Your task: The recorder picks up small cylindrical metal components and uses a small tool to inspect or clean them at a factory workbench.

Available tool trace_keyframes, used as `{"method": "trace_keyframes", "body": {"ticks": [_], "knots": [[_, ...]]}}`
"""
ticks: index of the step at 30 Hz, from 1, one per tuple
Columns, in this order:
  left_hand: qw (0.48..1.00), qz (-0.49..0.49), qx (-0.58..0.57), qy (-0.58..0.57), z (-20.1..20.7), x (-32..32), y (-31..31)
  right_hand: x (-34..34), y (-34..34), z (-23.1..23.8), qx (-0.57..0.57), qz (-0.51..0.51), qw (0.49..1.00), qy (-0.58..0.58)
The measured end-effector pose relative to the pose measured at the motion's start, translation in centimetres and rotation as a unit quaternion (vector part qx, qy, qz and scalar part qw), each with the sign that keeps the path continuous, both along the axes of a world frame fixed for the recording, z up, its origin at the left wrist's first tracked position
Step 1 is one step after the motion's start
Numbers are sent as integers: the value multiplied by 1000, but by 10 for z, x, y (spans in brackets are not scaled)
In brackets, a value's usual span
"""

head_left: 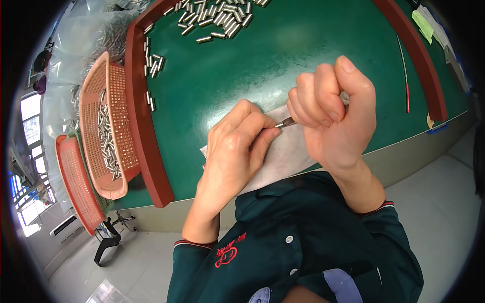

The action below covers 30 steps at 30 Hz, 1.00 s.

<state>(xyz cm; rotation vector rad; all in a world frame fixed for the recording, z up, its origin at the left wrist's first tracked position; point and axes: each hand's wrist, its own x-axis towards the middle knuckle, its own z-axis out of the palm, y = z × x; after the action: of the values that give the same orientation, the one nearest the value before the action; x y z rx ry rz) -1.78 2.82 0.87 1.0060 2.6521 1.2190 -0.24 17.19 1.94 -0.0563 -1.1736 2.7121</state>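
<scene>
Between the thumb and fingertips of my left hand (235,144) is a small shiny metal cylinder (279,125), mostly covered by the fingers. Curled into a fist, my right hand (333,108) grips a slim tool with a dark shaft (289,121). The shaft points left and meets the metal cylinder; whether its tip sits inside cannot be made out. Most of the tool is hidden in the right palm. Under both hands a whitish cloth (288,156) lies at the near edge of the green tabletop (217,76).
Many loose metal cylinders (232,22) lie at the far side, several more along the left red rail (144,136). Beyond that rail stand a pink basket (93,151) of metal pieces and plastic bags (65,45). A thin red-handled rod (407,96) lies near the right rail (424,65).
</scene>
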Motion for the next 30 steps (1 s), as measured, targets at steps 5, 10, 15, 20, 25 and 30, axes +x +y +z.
{"method": "trace_keyframes", "body": {"ticks": [5,10,15,20,25,30], "knots": [[1000,0,14,-25,-3,-1,1,2,-2,1,15,-13,1000,-18],[999,2,37,-38,-4,-1,-2,9,-12,5,87,-1,996,-13],[997,3,57,-53,-4,-2,0,6,-16,4,135,-36,990,16],[999,4,29,-37,-5,-2,0,4,-6,1,39,-49,998,-2],[999,2,22,-34,2,-3,1,10,2,-1,36,-39,998,17],[845,23,353,-401,4,-5,-14,17,0,-2,66,-63,995,41]]}}
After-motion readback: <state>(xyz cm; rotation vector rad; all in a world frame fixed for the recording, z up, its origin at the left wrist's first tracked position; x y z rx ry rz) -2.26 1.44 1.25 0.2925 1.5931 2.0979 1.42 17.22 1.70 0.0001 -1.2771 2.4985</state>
